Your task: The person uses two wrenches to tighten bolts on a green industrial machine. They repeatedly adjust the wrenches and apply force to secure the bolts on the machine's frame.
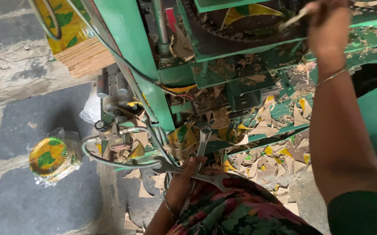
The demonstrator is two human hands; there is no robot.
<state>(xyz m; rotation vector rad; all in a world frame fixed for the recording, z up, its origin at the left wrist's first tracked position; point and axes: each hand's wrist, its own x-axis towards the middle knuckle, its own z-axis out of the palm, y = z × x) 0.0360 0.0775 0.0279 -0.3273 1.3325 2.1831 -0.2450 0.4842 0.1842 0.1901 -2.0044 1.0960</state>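
Steel spanners (199, 167) sit clamped in left hand (182, 185), lower centre; right hand (327, 26) pinches thin stick (294, 18) against green machine (127, 39), upper right.

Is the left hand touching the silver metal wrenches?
Touching. The head view shows the left hand closed around the handles of the silver metal wrenches, fingers wrapped over them.

Green machine (131, 48) filling the upper frame, paper scraps (258, 130) littered over its ledges, left hand (182, 182) at 6 o'clock gripping metal spanners (202, 150), right hand (327, 26) at 1 o'clock holding a thin stick (295, 18), wrapped stack of paper plates (49, 157) on the stone floor (27, 109) at 8 o'clock.
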